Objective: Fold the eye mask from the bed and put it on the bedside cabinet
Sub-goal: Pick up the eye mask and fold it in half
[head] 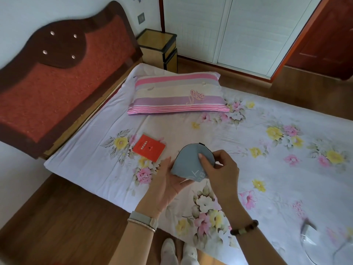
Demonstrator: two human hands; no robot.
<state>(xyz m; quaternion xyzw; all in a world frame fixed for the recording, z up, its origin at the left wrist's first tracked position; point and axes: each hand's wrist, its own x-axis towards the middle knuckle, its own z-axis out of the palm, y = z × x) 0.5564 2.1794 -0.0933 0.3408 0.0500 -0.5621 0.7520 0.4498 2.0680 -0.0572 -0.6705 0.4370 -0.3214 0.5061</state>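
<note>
The grey-blue eye mask (188,162) is folded in half into a rounded shape and held just above the floral bed sheet (267,146). My left hand (168,183) supports it from below with the palm up. My right hand (219,167) pinches its right side, thumb on top of the fabric. A bit of black edging shows at the mask's far rim. The yellow bedside cabinet (158,44) with black trim stands at the far side of the bed, beside the headboard; its top is bare.
A red booklet (149,147) lies on the sheet left of the mask. A striped pink and purple pillow (177,94) sits near the red padded headboard (57,73). A white cable and charger (309,238) lie at the right. Wooden floor surrounds the bed.
</note>
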